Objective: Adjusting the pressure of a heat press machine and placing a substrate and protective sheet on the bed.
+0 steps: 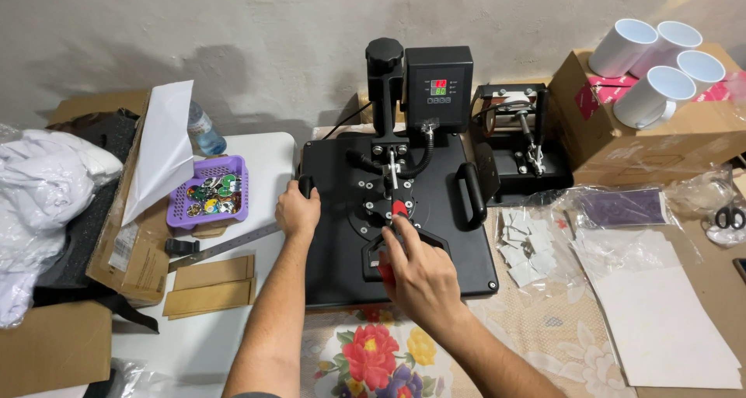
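Hands on the heat press (pixel 388 235) are what I see from here, its black upper platen lying flat and shut over the base. The left hand (pixel 298 212) curls its fingers around the side handle (pixel 305 187) at the platen's left edge, gripping it firmly. The right hand (pixel 418 278) closes its fingers over the red-tipped lever handle (pixel 398 209) at the front middle of the press. Judging by the shut platen, pressing looks under way or just finished; nothing pressed lies out yet, and whatever sits under the plate is hidden. White mugs (pixel 660 64) wait untouched on a cardboard box (pixel 660 145) well to the right.
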